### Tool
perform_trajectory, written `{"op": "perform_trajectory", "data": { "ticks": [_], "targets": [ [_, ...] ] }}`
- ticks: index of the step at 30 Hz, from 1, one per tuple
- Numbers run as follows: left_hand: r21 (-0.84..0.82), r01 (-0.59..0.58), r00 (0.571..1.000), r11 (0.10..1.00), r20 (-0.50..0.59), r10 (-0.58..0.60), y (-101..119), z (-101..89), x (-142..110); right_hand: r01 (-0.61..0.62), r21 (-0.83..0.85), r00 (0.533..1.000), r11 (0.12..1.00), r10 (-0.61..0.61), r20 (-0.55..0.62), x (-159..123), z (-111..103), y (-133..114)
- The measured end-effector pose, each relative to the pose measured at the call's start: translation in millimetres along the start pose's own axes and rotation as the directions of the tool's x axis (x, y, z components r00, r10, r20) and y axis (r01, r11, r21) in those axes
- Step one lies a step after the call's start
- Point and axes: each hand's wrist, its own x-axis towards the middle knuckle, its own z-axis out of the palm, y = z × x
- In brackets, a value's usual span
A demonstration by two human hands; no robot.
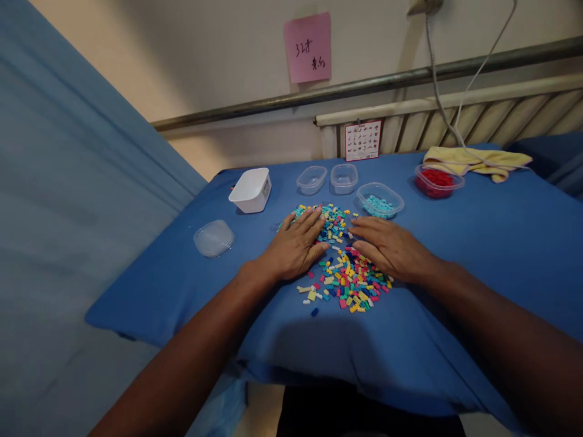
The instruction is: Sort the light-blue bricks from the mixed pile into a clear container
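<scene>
A heap of small coloured toy bricks (pixel 350 278) in yellow, pink, teal, white and dark blue is spread on the blue-covered table (pixel 191 303). My left hand (pixel 298 243) rests palm down over the left part of a second, mostly teal and yellow patch of bricks (pixel 334 221), its fingers stretched out and pointing away from me. At the right edge of the heap lies my right hand (pixel 387 246), flat with fingers extended leftward. Neither hand appears to grip a brick, though bricks under the palms are hidden.
Behind the bricks stand a white tub (pixel 251 190), two clear containers (pixel 312 180), a clear container of light-blue pieces (pixel 380 200) and one of red pieces (pixel 438 182). A clear lid (pixel 214 238) lies left. A yellow cloth (pixel 473 161) is at back right; a blue curtain (pixel 82 152) hangs left.
</scene>
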Motion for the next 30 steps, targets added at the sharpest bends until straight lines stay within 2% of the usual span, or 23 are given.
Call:
{"op": "perform_trajectory", "data": {
  "ticks": [2, 4, 7, 11, 16, 21, 23, 25, 27, 29, 30],
  "targets": [
    [-0.029, -0.009, 1.000, 1.000, 0.026, 0.010, 2, 2.8, -3, -0.054, -0.024, 0.999, 0.998, 0.054, -0.002, 3, 7, 2],
    [-0.039, -0.030, 0.998, 0.999, 0.062, 0.033, 5, 6.2, -7, -0.065, -0.019, 0.996, 0.998, 0.066, 0.055, 3, 11, 3],
    [-0.014, -0.035, 0.996, 0.999, 0.075, 0.036, 10, 7.7, -15, -0.009, 0.055, 0.992, 0.998, 0.002, 0.129, -2, 9, 1],
    [-0.025, -0.024, 0.997, 0.999, 0.076, 0.026, 17, 5.5, -23, 0.040, 0.116, 0.992, 0.992, -0.054, 0.118, -6, 0, -7],
    [-0.063, -0.018, 0.997, 0.998, 0.069, 0.023, 21, 12.1, -4, 0.139, 0.158, 0.961, 0.978, -0.172, 0.217, -5, -6, -20],
    [-0.027, -0.027, 0.997, 0.999, 0.072, 0.029, 16, 9.3, 15, 0.185, 0.185, 0.963, 0.965, -0.216, 0.160, -11, -15, -19],
    [-0.031, 0.025, 0.999, 0.999, 0.023, -0.024, 13, 1.2, 12, 0.181, 0.169, 0.971, 0.969, -0.203, 0.124, -13, -15, -15],
    [-0.050, 0.053, 0.994, 0.997, -0.088, -0.058, 14, -9.0, 2, 0.186, 0.164, 0.973, 0.969, -0.205, 0.108, -15, -14, -10],
    [-0.079, -0.004, 0.975, 0.997, -0.222, -0.014, 24, -18.3, -11, 0.195, 0.179, 0.972, 0.964, -0.214, 0.092, -16, -12, -8],
    [-0.104, -0.121, 0.935, 0.987, -0.347, 0.078, 48, -22.9, -27, 0.191, 0.198, 0.977, 0.961, -0.205, 0.051, -14, -11, -10],
    [-0.105, -0.196, 0.924, 0.975, -0.354, 0.147, 64, -22.5, -35, 0.185, 0.204, 0.980, 0.961, -0.195, 0.031, -12, -11, -12]
  ]
}}
